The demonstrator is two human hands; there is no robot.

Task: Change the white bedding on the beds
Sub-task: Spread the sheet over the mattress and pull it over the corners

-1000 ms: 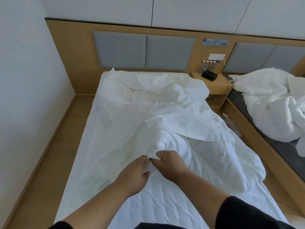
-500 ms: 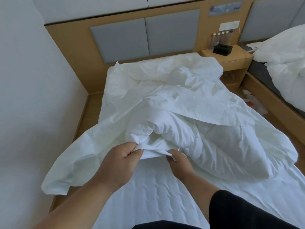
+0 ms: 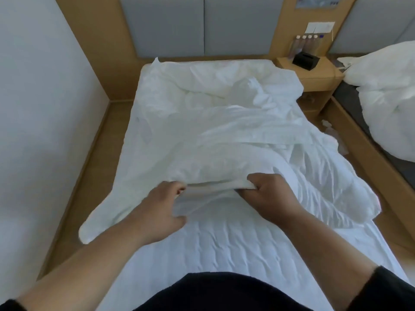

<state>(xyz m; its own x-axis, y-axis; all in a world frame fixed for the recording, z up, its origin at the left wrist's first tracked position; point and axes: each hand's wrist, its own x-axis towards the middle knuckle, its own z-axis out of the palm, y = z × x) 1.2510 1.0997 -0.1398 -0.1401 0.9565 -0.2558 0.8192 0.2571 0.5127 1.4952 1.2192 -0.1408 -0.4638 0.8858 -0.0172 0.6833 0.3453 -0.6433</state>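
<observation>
both hands gripping white duvet, quilted mattress, wood floor

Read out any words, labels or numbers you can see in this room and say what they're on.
None can be read.
Blue and white wall sign: print too blurred.
White card on the headboard: no legible text.
Clear bottles with pale caps: labels too small.
Black tissue box: no visible text.

There is one view only, from a camera on the person's head. It looks forward and down along the bed from its foot end, toward the headboard at the top of the frame. Both forearms enter from the lower edge, very near the lens.
</observation>
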